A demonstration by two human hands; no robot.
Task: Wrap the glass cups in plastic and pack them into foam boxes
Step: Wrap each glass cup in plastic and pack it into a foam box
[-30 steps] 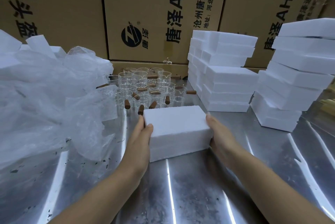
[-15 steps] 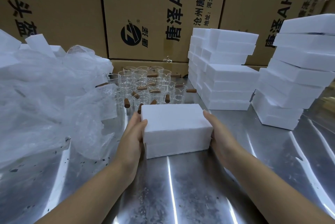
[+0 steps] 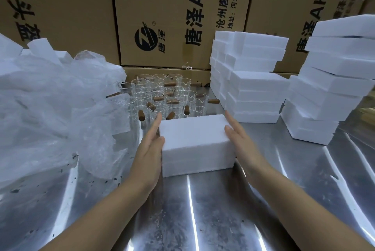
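Plastic (image 3: 50, 108): lying heaped, left of frame.
Glass cups (image 3: 162, 96): standing clustered, upper centre.
Left hand (image 3: 151, 149): pressing the left end of the foam box (image 3: 194, 143), fingers straight.
Foam box: sitting at frame centre.
Right hand (image 3: 241, 143): touching its right end, fingers straight.

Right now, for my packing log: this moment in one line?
white rectangular foam box on shiny metal table; left hand flat against left end; right hand flat against right end
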